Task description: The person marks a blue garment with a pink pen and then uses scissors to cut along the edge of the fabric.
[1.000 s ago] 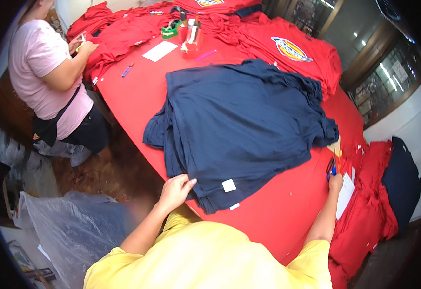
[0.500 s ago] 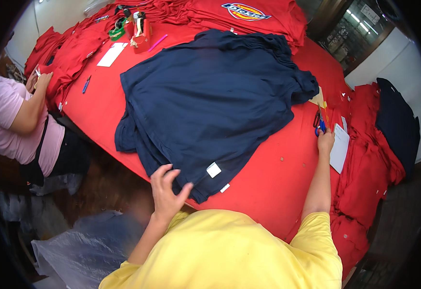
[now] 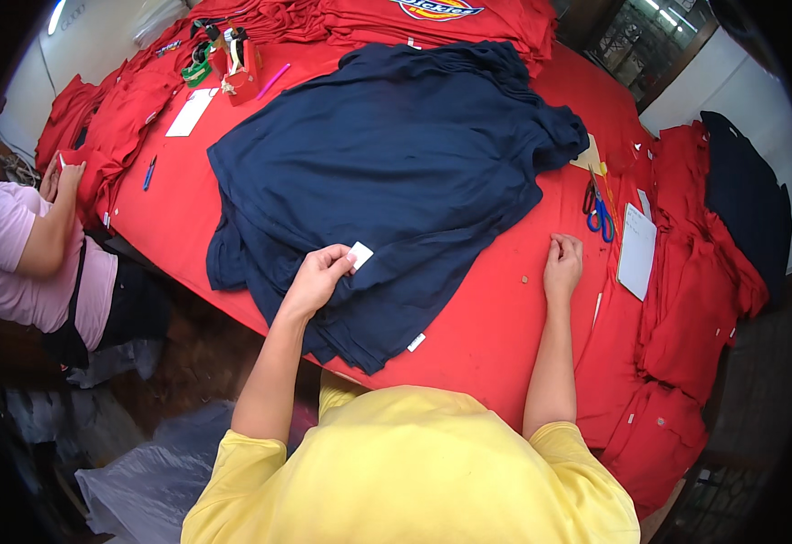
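A white square label [image 3: 360,257] is pinched between the thumb and fingers of my left hand [image 3: 317,278], over the lower part of a navy blue garment pile [image 3: 387,163]. Another small white tag [image 3: 416,342] shows at the pile's near edge. To the right of the pile, my right hand [image 3: 563,266] hovers at or just above the red cloth, fingers loosely curled, with nothing visible in them. Blue-handled scissors [image 3: 601,221] lie just beyond that hand, beside a black-handled tool [image 3: 589,198]. A white card [image 3: 637,252] is right of them.
Red garments [image 3: 686,272] are heaped along the right side, with more red garments [image 3: 314,23] at the back. A tape dispenser [image 3: 240,77], pink pen [image 3: 273,82], blue pen [image 3: 149,172] and white paper [image 3: 191,112] lie far left. A co-worker [image 3: 33,236] in pink handles red cloth.
My right hand has let go of the blue-handled scissors and drawn back toward me. My left hand has reached forward and picked up the white label from the navy garment.
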The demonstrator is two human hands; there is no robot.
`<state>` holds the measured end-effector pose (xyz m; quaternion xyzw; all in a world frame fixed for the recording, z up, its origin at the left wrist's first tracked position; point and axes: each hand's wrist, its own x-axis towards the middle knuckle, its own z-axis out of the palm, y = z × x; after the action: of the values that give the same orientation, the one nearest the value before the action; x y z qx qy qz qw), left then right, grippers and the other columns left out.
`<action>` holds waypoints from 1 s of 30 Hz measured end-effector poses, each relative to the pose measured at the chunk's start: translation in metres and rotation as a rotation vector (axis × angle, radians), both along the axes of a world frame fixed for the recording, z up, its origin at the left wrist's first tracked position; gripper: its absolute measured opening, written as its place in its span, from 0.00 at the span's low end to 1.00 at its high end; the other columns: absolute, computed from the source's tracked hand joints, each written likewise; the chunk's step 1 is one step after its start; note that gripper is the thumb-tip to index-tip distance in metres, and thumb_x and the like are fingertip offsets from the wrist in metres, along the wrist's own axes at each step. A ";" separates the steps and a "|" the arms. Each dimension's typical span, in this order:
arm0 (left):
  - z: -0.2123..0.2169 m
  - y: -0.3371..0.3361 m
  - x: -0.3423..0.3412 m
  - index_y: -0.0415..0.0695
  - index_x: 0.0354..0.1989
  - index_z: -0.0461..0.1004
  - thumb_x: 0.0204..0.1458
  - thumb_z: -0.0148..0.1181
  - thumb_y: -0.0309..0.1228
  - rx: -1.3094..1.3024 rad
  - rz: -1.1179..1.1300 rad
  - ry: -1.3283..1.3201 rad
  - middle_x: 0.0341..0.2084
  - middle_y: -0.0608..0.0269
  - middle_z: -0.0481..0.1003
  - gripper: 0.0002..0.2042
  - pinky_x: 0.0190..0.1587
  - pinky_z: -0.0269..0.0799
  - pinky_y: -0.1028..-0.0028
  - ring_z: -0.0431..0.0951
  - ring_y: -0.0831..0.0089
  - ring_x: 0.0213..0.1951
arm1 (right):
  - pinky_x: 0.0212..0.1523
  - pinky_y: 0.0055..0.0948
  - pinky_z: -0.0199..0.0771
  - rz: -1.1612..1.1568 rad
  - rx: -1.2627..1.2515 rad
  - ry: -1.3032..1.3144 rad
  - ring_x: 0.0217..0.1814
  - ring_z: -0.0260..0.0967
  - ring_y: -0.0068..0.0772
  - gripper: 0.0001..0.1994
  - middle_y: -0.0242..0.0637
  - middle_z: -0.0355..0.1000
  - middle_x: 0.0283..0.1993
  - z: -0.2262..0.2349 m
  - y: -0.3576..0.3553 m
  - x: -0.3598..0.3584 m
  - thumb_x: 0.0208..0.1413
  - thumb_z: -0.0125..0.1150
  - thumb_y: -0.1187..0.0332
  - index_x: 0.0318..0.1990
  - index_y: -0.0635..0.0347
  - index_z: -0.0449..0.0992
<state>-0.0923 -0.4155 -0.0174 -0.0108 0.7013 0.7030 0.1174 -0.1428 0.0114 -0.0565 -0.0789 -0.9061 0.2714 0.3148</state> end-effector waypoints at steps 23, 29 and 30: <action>-0.036 -0.056 0.089 0.37 0.67 0.51 0.50 0.66 0.36 -0.918 0.811 0.180 0.63 0.43 0.56 0.40 0.65 0.52 0.57 0.57 0.53 0.64 | 0.48 0.32 0.73 0.237 -0.776 -0.426 0.48 0.71 0.32 0.16 0.41 0.68 0.53 0.026 -0.087 0.062 0.59 0.55 0.72 0.54 0.68 0.68; -0.027 -0.030 0.061 0.33 0.63 0.55 0.52 0.65 0.30 0.265 0.824 0.095 0.57 0.51 0.65 0.33 0.60 0.61 0.69 0.67 0.65 0.56 | 0.60 0.38 0.68 0.573 -1.755 -0.367 0.63 0.64 0.36 0.27 0.41 0.63 0.62 0.020 -0.222 0.116 0.60 0.56 0.70 0.65 0.62 0.56; -0.022 -0.025 0.054 0.34 0.62 0.57 0.52 0.66 0.30 0.377 0.844 0.064 0.56 0.52 0.67 0.31 0.59 0.63 0.68 0.69 0.66 0.55 | 0.61 0.40 0.67 0.597 -1.792 -0.340 0.62 0.64 0.38 0.26 0.41 0.64 0.61 0.021 -0.236 0.111 0.60 0.56 0.69 0.64 0.62 0.57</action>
<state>-0.0384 -0.4404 -0.0393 -0.2522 0.4987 0.8046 -0.2006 -0.0315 -0.2242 -0.0358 -0.0946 -0.3783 0.9173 -0.0801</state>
